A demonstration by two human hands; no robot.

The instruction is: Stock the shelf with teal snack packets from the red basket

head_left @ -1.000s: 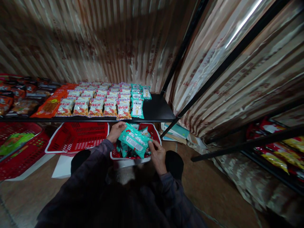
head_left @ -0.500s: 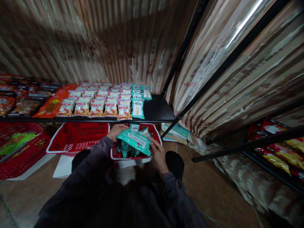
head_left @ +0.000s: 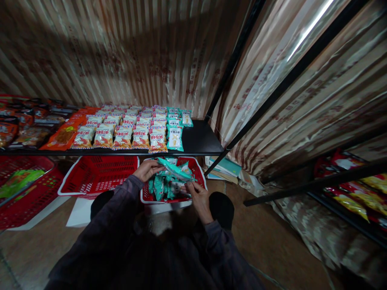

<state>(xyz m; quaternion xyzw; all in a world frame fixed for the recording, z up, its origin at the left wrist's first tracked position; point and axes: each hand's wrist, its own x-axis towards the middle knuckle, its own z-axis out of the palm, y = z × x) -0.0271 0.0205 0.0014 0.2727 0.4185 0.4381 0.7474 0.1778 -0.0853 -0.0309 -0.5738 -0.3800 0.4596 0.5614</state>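
The left hand (head_left: pixel 147 170), thumb and fingers pinched together, held the left end of a glossy teal plastic snack packet (head_left: pixel 175 170). Previously broad face up, this packet had tipped nearly edge-on above a white-rimmed red plastic basket (head_left: pixel 198 173), exposing more teal packets (head_left: pixel 159 188) inside. The right hand (head_left: pixel 198 198), fingers loosely curled, lay at the tipped packet's right end; its grip could not be told.

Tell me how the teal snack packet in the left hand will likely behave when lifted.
The teal snack packet is probably light, as the left hand grips just one end by the fingertips. Its glossy surface suggests it may be slippery. It likely flexes somewhat, since similar teal packets in the red basket look creased.
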